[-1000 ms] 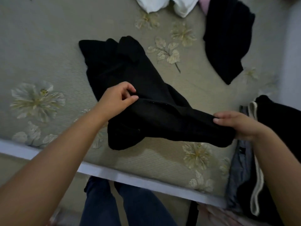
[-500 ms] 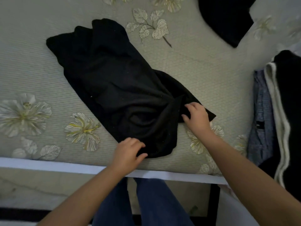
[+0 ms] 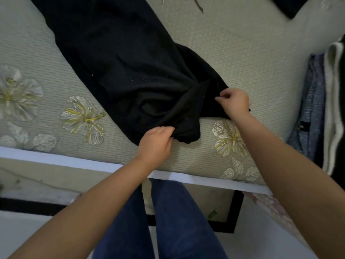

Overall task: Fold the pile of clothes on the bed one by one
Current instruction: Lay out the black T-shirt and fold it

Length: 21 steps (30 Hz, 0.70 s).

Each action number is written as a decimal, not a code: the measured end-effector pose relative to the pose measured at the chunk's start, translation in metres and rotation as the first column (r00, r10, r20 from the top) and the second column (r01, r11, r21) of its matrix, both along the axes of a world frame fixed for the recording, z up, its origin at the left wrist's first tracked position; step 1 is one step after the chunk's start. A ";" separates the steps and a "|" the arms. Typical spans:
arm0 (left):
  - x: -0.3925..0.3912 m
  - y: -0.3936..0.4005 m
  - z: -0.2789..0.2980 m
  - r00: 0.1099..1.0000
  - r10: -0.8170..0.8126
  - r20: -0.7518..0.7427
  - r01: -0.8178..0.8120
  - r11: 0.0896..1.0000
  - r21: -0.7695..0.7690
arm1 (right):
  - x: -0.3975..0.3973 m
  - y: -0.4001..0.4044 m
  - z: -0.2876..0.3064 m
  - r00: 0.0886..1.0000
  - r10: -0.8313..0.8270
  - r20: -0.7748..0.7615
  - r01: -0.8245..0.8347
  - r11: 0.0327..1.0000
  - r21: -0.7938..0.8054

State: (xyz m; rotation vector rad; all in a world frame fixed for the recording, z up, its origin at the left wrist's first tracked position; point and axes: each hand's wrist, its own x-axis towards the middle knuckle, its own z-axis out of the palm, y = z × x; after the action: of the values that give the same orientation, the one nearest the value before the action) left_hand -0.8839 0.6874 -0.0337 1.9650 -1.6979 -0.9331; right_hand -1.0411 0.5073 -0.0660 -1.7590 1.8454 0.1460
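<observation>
"Where had the folding got to when you looked in?"

"Hardly begun on that piece. The black garment (image 3: 119, 68) lay slantwise across the bed (image 3: 242, 58), its near end bunched close to the edge. The left hand (image 3: 155, 144) had its fingers curled into the bunched hem, pinching it. The right hand (image 3: 234, 103) pinched the cloth's right corner between thumb and fingertips."

"So nothing was folded?"

"Not that one; it was rumpled, with no clean crease. I judged it was being pulled flat first. At the right edge sat a stack of clothes (image 3: 317, 109), grey and black with a pale band; whether those were finished I couldn't tell. Another dark garment (image 3: 287, 6) waited at the far side, barely visible."
</observation>
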 end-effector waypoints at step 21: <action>0.175 -0.088 0.277 0.779 0.626 -0.032 -0.489 0.576 -0.655 | 0.053 -0.027 0.312 0.952 0.219 0.214 0.032 0.624 -0.781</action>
State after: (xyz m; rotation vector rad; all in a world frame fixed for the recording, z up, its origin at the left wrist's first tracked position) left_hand -0.7092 0.5996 0.2431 1.9273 -1.0955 0.1013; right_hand -0.9876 0.4807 0.2461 -2.2702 1.6883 -0.9924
